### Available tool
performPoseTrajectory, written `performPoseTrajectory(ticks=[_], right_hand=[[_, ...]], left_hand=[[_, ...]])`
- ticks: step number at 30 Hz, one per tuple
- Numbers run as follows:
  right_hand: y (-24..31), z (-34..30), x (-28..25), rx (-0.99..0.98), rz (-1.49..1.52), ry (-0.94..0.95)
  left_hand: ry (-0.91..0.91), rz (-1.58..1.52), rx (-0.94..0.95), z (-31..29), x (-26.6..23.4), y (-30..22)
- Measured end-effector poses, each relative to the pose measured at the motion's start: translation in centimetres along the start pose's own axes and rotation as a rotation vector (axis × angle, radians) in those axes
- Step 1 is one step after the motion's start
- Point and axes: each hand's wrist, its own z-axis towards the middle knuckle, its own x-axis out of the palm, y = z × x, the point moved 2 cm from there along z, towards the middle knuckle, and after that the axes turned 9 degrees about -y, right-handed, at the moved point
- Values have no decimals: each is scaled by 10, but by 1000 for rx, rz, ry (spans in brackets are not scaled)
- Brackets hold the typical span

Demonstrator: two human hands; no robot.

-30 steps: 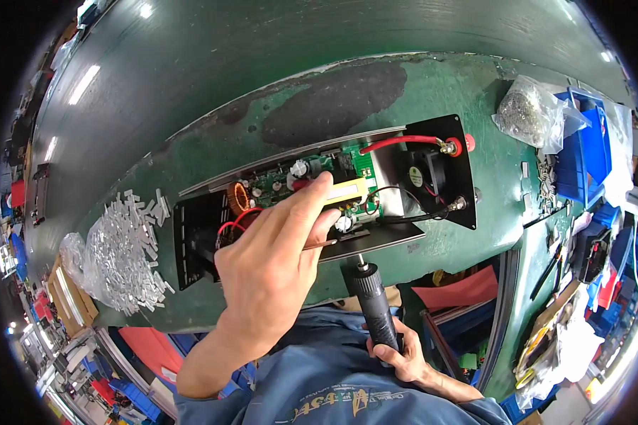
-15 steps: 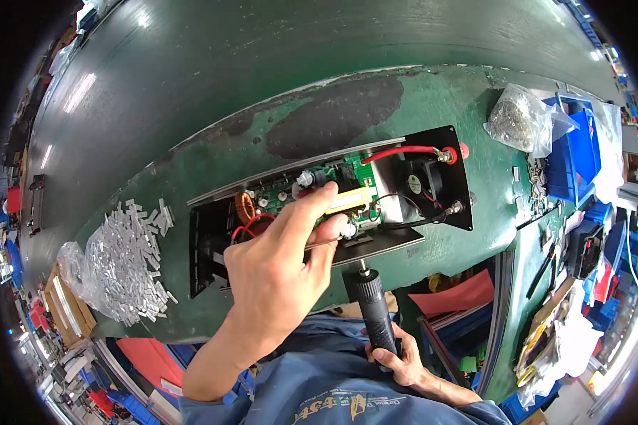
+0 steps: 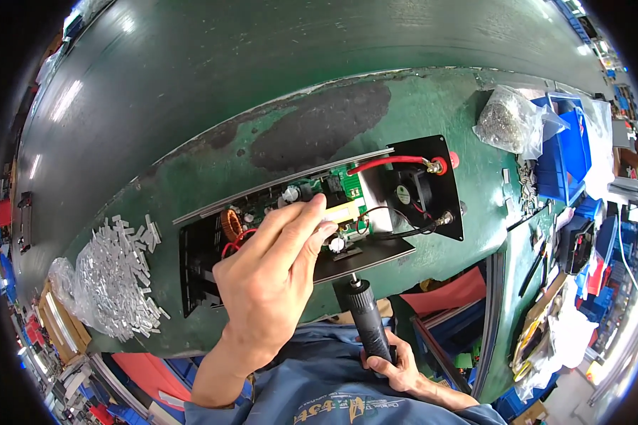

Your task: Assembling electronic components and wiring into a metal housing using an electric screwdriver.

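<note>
My left hand (image 3: 266, 273) reaches over an opened electronics unit with a green circuit board (image 3: 338, 185). Its thumb and index finger close around the left end of a yellow-taped transformer (image 3: 344, 212) on the board. My palm hides part of the unit's left half. Wrapped in my right hand (image 3: 397, 361) is a black powered screwdriver (image 3: 367, 315), pointing up and away from me. Its bit meets the near black side plate (image 3: 376, 256) of the unit; the exact contact is too small to tell. A fan (image 3: 407, 195) sits at the unit's right end.
Left of the unit lies a pile of small silver metal pieces (image 3: 117, 276), partly in a clear bag. Blue bins (image 3: 563, 159) and a clear bag of small parts (image 3: 507, 122) stand at the far right. A red cable (image 3: 390, 161) runs to the end plate.
The scene has shifted slightly left in view. My left thumb has drawn in closer to the index finger by the transformer. The screwdriver stays at the near side plate.
</note>
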Motion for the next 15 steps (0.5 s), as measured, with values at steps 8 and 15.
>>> performPoseTrajectory(ticks=[8,15], right_hand=[[-3,1,0,-8,-4,5],[8,0,1,18,5,12]], left_hand=[[56,-29,-91,-5,-4,1],[348,16,-21,5,-26,-2]])
